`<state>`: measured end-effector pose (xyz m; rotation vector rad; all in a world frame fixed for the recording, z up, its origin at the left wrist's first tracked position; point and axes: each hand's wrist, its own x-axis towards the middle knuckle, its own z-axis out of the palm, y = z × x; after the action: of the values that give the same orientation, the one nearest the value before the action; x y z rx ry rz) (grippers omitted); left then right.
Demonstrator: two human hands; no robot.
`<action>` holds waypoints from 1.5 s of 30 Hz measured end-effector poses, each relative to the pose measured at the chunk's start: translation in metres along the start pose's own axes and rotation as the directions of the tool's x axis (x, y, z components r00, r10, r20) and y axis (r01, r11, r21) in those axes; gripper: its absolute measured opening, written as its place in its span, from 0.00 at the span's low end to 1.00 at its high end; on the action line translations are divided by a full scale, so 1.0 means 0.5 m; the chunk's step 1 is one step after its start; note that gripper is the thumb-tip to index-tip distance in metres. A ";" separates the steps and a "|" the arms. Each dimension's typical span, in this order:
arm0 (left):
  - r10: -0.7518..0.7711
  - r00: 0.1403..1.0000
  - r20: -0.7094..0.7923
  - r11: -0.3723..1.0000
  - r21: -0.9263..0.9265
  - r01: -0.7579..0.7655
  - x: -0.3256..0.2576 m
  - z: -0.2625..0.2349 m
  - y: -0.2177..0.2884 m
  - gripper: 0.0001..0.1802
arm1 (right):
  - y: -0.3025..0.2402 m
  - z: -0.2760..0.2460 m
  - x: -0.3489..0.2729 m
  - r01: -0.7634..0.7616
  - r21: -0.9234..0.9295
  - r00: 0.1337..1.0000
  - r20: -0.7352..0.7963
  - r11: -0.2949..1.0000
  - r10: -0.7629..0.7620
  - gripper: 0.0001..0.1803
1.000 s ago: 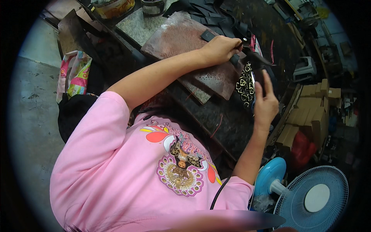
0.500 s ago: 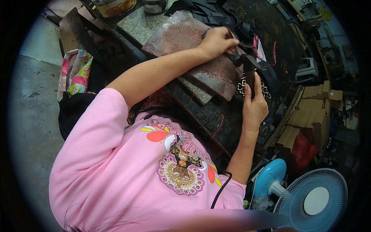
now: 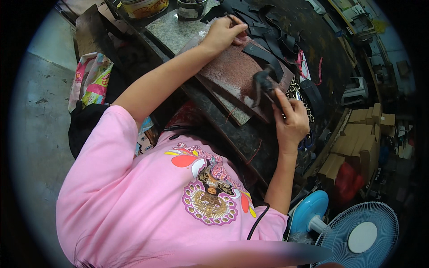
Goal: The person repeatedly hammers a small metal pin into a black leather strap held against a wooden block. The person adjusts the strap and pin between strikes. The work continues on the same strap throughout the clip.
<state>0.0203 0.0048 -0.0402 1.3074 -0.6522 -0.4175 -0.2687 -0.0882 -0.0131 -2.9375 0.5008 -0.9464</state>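
Note:
My right hand (image 3: 292, 120) grips the handle of a hammer (image 3: 263, 84), its dark head over the right part of a reddish-brown, worn board (image 3: 223, 67). A flat black strap (image 3: 263, 57) lies across the board just beyond the hammer head. At the board's far left edge, my left hand (image 3: 225, 33) is closed, thumb against bent fingers. A dark tip shows above those fingers; most of what they hold is hidden. Beside my right hand lie several small gold-coloured metal rings (image 3: 295, 91).
More black straps (image 3: 275, 33) are heaped at the far side of the dark table. A tin (image 3: 191, 9) and a larger yellow tub (image 3: 144, 6) stand at the far left by a grey speckled slab (image 3: 169, 30). A fan (image 3: 359, 234) and cardboard boxes (image 3: 357, 134) are at the right.
My left hand has moved left and farther away across the board. The hammer has swung down and left over the board, and the black strap there shows more fully.

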 end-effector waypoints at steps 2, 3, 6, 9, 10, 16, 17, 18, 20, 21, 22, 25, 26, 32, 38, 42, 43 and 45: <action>0.036 0.999 0.028 0.997 -0.066 -0.034 -0.001 0.002 -0.016 0.12 | -0.002 0.004 0.022 0.120 -0.021 0.989 0.094 0.993 -0.118 0.22; 0.024 0.999 0.042 0.996 -0.092 -0.020 -0.002 0.005 -0.022 0.12 | 0.000 0.006 0.036 0.076 0.067 0.993 0.088 0.995 -0.082 0.20; 0.031 0.999 0.026 0.999 0.026 -0.032 0.000 0.012 -0.028 0.12 | 0.015 0.012 0.085 -0.009 0.212 0.988 0.155 0.977 -0.024 0.17; 0.040 0.999 0.009 0.999 0.014 -0.040 0.003 0.012 -0.027 0.11 | 0.025 0.037 0.142 -0.027 0.097 0.992 0.128 0.995 0.014 0.17; 0.039 0.999 0.009 0.999 0.000 -0.039 0.004 0.012 -0.028 0.11 | 0.026 0.048 0.160 0.017 0.054 0.993 0.114 0.998 -0.023 0.17; 0.034 0.999 0.025 0.999 -0.023 -0.033 0.007 0.010 -0.030 0.11 | 0.042 0.078 0.211 -0.020 0.117 0.929 0.369 0.993 -0.025 0.16; 0.015 1.000 0.026 0.999 -0.045 -0.013 0.007 0.010 -0.029 0.11 | 0.056 0.068 0.210 -0.052 0.097 0.935 0.353 0.994 0.014 0.16; 0.004 0.999 0.043 1.000 -0.021 -0.003 0.007 0.010 -0.028 0.10 | 0.074 0.055 0.207 -0.064 0.097 0.947 0.318 0.993 0.030 0.16; -0.013 0.998 0.063 0.999 0.030 0.011 0.007 0.009 -0.025 0.10 | 0.121 0.024 0.195 -0.065 0.108 0.971 0.236 0.992 0.038 0.16; -0.014 0.998 0.068 0.999 0.047 0.010 0.007 0.009 -0.024 0.10 | 0.149 0.009 0.186 -0.082 0.041 0.979 0.189 0.996 0.073 0.16; -0.015 0.998 0.064 0.998 0.065 0.011 0.007 0.009 -0.024 0.10 | 0.180 -0.006 0.173 -0.148 -0.034 0.967 0.206 0.988 0.152 0.16; -0.003 0.999 0.051 0.998 0.070 -0.001 0.009 0.013 -0.026 0.10 | 0.263 -0.020 0.117 -0.293 -0.174 0.926 0.195 0.940 0.324 0.15; 0.011 0.999 0.046 0.998 0.065 -0.013 0.009 0.013 -0.027 0.10 | 0.286 -0.015 0.096 -0.296 -0.192 0.921 0.201 0.936 0.333 0.15; 0.012 0.999 0.036 1.000 0.026 -0.013 0.005 0.015 -0.025 0.10 | 0.344 0.021 0.027 -0.336 -0.183 0.890 0.259 0.924 0.375 0.16; 0.044 0.999 0.003 0.999 0.013 -0.044 -0.003 0.017 -0.012 0.15 | 0.292 -0.013 0.109 -0.312 -0.186 0.917 0.198 0.932 0.347 0.18; 0.030 0.999 0.020 1.000 0.002 -0.030 -0.002 0.017 -0.008 0.17 | 0.213 0.020 0.202 -0.064 0.032 0.987 0.146 0.997 0.059 0.13; 0.022 1.000 0.023 1.000 0.001 -0.022 -0.002 0.017 -0.007 0.17 | 0.192 0.039 0.228 -0.029 0.033 0.985 0.173 0.999 0.023 0.12; 0.016 0.999 0.030 1.000 0.009 -0.016 -0.003 0.016 -0.006 0.14 | 0.154 0.083 0.278 0.065 0.087 0.978 0.194 0.994 -0.081 0.11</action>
<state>0.0140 -0.0009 -0.0427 1.3061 -0.6901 -0.4221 -0.1616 -0.2072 0.0232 -2.9513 0.3403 -0.6529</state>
